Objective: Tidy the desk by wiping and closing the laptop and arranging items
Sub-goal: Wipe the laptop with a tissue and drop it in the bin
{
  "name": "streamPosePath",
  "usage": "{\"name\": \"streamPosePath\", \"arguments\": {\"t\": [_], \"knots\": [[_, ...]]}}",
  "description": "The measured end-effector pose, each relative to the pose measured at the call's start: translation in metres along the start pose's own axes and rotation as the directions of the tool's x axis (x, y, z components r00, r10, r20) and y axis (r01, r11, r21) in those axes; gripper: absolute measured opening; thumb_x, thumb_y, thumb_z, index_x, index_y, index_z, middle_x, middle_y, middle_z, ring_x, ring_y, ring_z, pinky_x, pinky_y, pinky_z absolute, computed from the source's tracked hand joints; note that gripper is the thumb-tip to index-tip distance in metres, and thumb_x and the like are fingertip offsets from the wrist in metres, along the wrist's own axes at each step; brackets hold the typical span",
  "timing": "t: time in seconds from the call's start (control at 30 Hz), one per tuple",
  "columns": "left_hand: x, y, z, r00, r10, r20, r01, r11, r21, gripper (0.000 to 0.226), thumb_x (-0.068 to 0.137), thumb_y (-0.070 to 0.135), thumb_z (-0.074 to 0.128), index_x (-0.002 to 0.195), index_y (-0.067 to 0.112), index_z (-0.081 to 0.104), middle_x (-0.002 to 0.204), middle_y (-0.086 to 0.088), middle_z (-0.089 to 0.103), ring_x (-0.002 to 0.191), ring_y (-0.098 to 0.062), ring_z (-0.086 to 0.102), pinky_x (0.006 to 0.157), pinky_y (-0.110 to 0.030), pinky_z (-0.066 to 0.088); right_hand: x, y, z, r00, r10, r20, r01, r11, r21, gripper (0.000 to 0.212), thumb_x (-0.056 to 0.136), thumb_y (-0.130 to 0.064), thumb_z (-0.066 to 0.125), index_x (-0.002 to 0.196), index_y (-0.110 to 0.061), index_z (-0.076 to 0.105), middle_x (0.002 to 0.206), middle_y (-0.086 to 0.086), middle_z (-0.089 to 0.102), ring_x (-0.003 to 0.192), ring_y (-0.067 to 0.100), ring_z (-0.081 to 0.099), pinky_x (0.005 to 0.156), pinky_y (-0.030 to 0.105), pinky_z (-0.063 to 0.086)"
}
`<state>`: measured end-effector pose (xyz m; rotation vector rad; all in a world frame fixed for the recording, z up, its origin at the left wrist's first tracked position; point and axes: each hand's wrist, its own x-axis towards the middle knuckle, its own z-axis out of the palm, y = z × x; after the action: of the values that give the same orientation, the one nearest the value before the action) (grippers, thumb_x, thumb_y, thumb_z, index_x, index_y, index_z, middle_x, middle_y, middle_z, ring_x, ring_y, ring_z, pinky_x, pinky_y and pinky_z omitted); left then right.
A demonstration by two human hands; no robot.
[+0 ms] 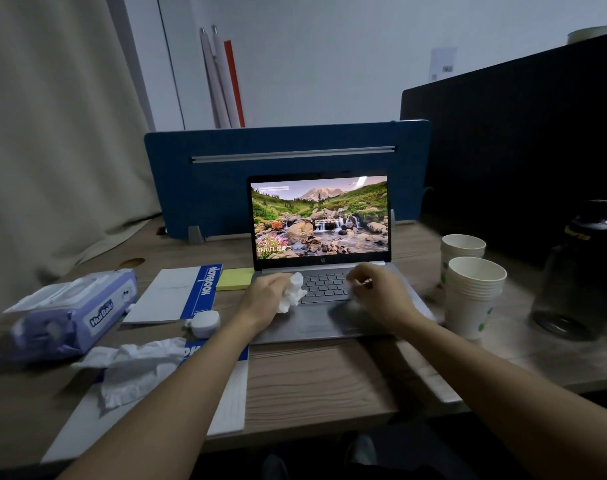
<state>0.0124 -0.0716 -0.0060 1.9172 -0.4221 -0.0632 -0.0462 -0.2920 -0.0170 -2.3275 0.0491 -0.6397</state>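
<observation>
Both hands point(323, 292) over laptop point(326, 306) keyboard

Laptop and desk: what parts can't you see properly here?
- Head view: both hands, left and right, hide some laptop keys.
- Right hand blurred; its grip is unclear.
- Dark bottle: too dim.
- Lower notebook: partly under the left forearm and the used wipe.
</observation>
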Motion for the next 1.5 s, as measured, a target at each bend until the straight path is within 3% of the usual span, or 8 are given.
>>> {"name": "streamPosePath", "arguments": {"t": [0.23, 0.37, 0.47, 0.57, 0.7, 0.9, 1.0, 1.5], "knots": [[-0.004, -0.009, -0.005, 0.988, 0.126, 0.087, -0.121, 0.991, -0.055, 0.051, 0.076, 0.053, 0.068, 0.122, 0.031, 0.060, 0.092, 0.023, 0.068, 0.082, 0.012, 0.062, 0.063, -0.008, 0.047, 0.008, -0.047, 0.035, 0.979, 0.135, 0.151, -0.202, 0.712, 0.673, 0.013, 0.087, 0.004, 0.065, 0.085, -0.007, 0.059, 0.074, 0.006, 0.056, 0.071, 0.023, 0.055, 0.066, 0.038, 0.047], [0.001, -0.020, -0.008, 0.983, 0.148, 0.109, -0.147, 0.989, -0.018, 0.055, 0.068, 0.042, 0.084, 0.117, 0.034, 0.061, 0.110, 0.010, 0.068, 0.097, -0.008, 0.066, 0.080, -0.025, 0.056, 0.013, -0.050, 0.050, 0.951, 0.176, 0.254, -0.309, 0.512, 0.802, 0.018, 0.088, 0.011, 0.060, 0.085, -0.006, 0.056, 0.073, 0.006, 0.058, 0.063, 0.020, 0.060, 0.058, 0.032, 0.054], [0.004, -0.025, -0.007, 0.990, 0.129, 0.062, -0.132, 0.990, 0.055, 0.085, 0.066, 0.036, 0.087, 0.140, 0.022, 0.047, 0.130, 0.000, 0.054, 0.109, -0.016, 0.061, 0.090, -0.039, 0.056, 0.015, -0.045, 0.060, 0.945, 0.210, 0.253, -0.327, 0.543, 0.773, 0.022, 0.085, 0.011, 0.063, 0.082, -0.008, 0.053, 0.071, 0.006, 0.057, 0.057, 0.015, 0.057, 0.050, 0.026, 0.050], [0.008, -0.029, -0.006, 0.988, 0.154, 0.024, -0.155, 0.976, 0.151, 0.075, 0.073, 0.028, 0.083, 0.139, 0.025, 0.048, 0.128, 0.000, 0.059, 0.107, -0.017, 0.062, 0.089, -0.042, 0.055, 0.015, -0.037, 0.066, 0.952, 0.187, 0.242, -0.304, 0.654, 0.693, 0.017, 0.083, 0.005, 0.068, 0.083, -0.010, 0.060, 0.071, 0.002, 0.064, 0.061, 0.016, 0.063, 0.054, 0.028, 0.053], [0.012, -0.032, -0.005, 0.985, 0.175, -0.004, -0.170, 0.961, 0.218, 0.047, 0.082, 0.017, 0.071, 0.127, 0.027, 0.061, 0.109, 0.002, 0.071, 0.090, -0.011, 0.067, 0.078, -0.037, 0.056, 0.016, -0.028, 0.064, 0.995, -0.020, 0.097, 0.002, 0.983, 0.183, 0.008, 0.086, -0.016, 0.069, 0.090, -0.023, 0.071, 0.079, -0.012, 0.071, 0.072, 0.001, 0.065, 0.059, 0.016, 0.047], [0.010, -0.030, -0.014, 0.981, 0.181, -0.075, -0.159, 0.958, 0.240, 0.032, 0.089, 0.019, 0.063, 0.119, 0.027, 0.065, 0.089, 0.014, 0.068, 0.078, -0.002, 0.061, 0.054, -0.016, 0.042, 0.012, -0.021, 0.055, 0.992, 0.023, 0.127, 0.013, 0.962, -0.274, 0.024, 0.088, -0.017, 0.052, 0.099, -0.024, 0.072, 0.101, -0.001, 0.075, 0.095, 0.027, 0.066, 0.081, 0.037, 0.053], [0.008, -0.027, -0.023, 0.976, 0.191, -0.105, -0.158, 0.952, 0.264, 0.029, 0.088, 0.019, 0.064, 0.115, 0.028, 0.067, 0.088, 0.012, 0.068, 0.080, -0.010, 0.062, 0.064, -0.024, 0.048, 0.012, -0.024, 0.052, 0.987, 0.056, 0.148, 0.003, 0.929, -0.370, 0.029, 0.088, -0.021, 0.050, 0.106, -0.028, 0.071, 0.108, -0.001, 0.074, 0.101, 0.028, 0.065, 0.087, 0.037, 0.051], [-0.061, -0.022, -0.171, 0.936, 0.150, -0.318, -0.011, 0.917, 0.399, 0.028, 0.087, 0.019, 0.064, 0.113, 0.029, 0.066, 0.094, 0.008, 0.068, 0.086, -0.013, 0.061, 0.068, -0.025, 0.043, -0.015, -0.128, 0.108, 0.899, -0.187, 0.396, 0.209, 0.978, -0.014, 0.020, 0.092, -0.027, 0.058, 0.110, -0.029, 0.068, 0.113, -0.006, 0.068, 0.101, 0.014, 0.063, 0.090, 0.040, 0.054]]}}
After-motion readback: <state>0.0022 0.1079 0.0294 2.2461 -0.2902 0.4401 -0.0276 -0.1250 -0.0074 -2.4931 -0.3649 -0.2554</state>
